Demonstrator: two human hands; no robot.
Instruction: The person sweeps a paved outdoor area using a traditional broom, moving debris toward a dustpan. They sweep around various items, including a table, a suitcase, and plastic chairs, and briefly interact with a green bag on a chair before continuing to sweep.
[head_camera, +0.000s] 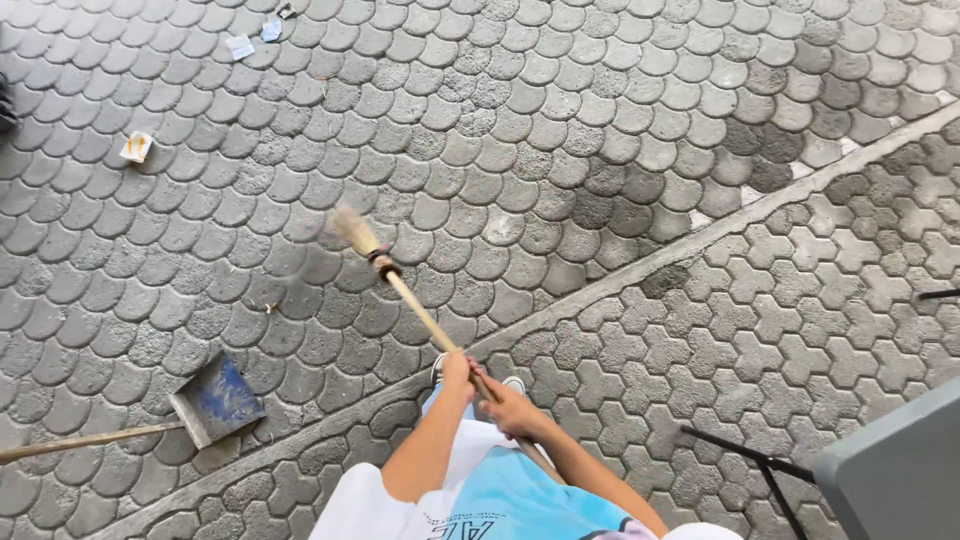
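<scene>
Both hands, left (457, 372) and right (510, 408), closed around a broom (400, 290), its blurred head seemingly off the paving (600, 120).

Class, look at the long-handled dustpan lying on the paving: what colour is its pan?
Blue, scuffed and dusty, on the dustpan; the head view shows it at lower left.
</scene>
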